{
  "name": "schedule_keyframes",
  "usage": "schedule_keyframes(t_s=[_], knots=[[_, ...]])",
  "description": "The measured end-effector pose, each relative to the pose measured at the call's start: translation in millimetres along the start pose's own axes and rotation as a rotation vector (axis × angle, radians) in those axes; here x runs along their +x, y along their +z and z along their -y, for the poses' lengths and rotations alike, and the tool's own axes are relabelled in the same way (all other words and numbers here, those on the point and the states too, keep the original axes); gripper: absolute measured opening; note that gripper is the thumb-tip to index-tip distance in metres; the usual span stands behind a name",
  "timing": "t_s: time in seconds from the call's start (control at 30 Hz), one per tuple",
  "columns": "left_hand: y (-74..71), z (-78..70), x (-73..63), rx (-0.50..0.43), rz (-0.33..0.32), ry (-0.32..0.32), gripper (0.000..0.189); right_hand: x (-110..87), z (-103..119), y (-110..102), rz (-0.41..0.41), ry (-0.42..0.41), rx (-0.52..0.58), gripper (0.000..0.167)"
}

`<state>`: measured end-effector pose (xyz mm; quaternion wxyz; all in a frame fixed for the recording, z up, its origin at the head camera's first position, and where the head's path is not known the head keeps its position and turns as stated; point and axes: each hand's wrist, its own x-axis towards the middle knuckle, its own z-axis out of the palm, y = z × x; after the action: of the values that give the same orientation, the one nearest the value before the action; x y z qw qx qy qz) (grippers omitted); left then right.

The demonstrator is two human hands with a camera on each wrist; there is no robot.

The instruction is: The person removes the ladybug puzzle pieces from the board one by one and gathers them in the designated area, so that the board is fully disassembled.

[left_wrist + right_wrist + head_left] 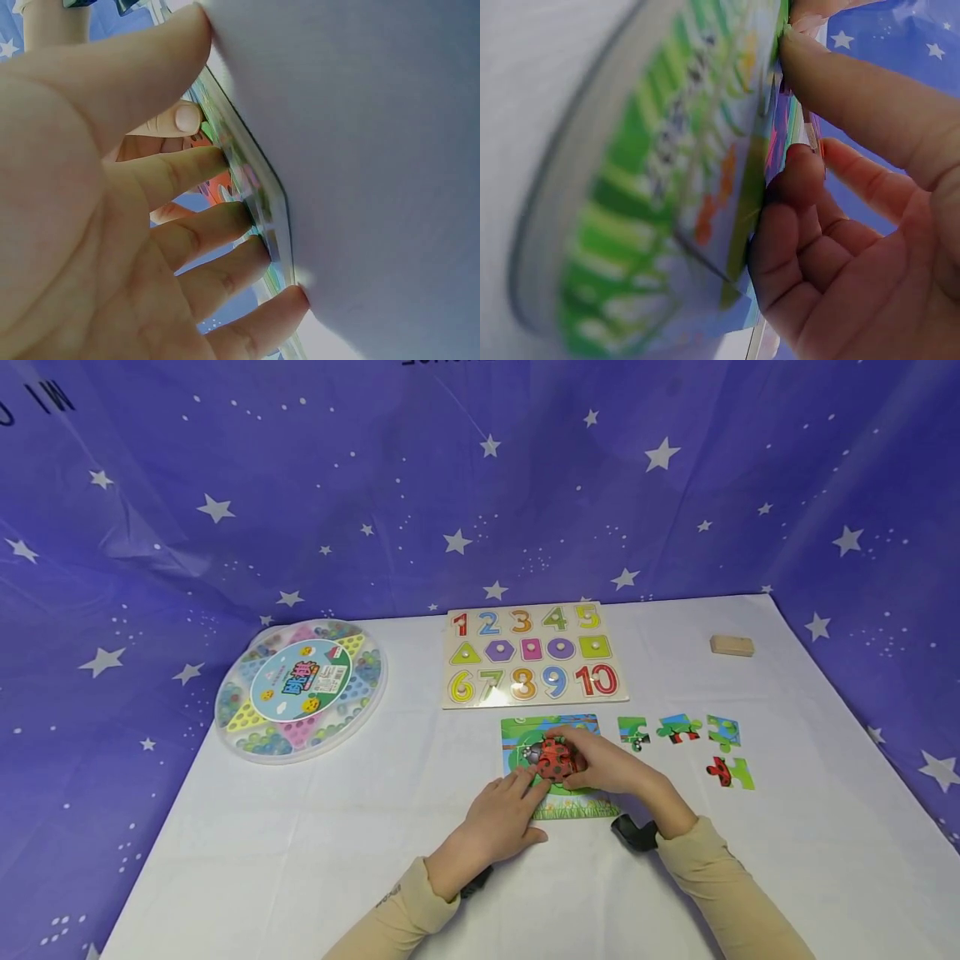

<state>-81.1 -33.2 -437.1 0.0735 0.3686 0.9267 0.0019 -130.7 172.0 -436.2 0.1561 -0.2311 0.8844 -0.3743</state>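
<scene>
A ladybug jigsaw puzzle (577, 808) lies on the white table, its green grassy lower edge facing me. My right hand (611, 764) reaches over it from the right, thumb and fingers curled round a red, black-dotted puzzle piece (557, 762) at the ladybug's body. In the right wrist view, the thumb (855, 97) and bent fingers are right at the picture surface; the fingers hide part of the piece. My left hand (498, 818) lies at the lower left, its extended fingertips touching the puzzle board (259, 169). Several loose puzzle pieces (678, 728) lie to the right.
A wooden number-and-shape board (536, 656) lies behind the puzzle. At the back left sits a round clear-lidded game box (300, 689) with marbles. A small wooden block (732, 646) lies at the back right. A starry purple cloth (450, 485) hangs behind the table.
</scene>
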Motion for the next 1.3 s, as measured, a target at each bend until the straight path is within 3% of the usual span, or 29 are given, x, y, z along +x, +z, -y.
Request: schedule_keyframes(t_s=[0.33, 0.6, 0.8, 1.0, 1.3], knots=[[-1.9, -0.1, -0.9, -0.005, -0.02, 0.01, 0.068, 1.1, -0.6, -1.3, 0.016, -0.015, 0.109, 0.059], [-3.6, -0.3, -1.5, -0.013, -0.015, 0.006, 0.067, -1.4, -2.2, -2.0, 0.012, -0.008, 0.093, 0.062], [-2.6, -0.1, -1.3, -0.024, -0.012, 0.005, 0.067, -11.1, -10.8, -9.3, -0.038, 0.018, 0.178, 0.062], [-1.8, 0.0, -0.6, -0.029, -0.014, 0.005, 0.068, -38.6, -28.3, -30.4, -0.089, 0.032, 0.264, 0.065], [-0.1, -0.3, 0.2, -0.027, -0.002, 0.001, 0.069, -108.8, -59.8, -69.1, -0.193, 0.157, 0.177, 0.067]])
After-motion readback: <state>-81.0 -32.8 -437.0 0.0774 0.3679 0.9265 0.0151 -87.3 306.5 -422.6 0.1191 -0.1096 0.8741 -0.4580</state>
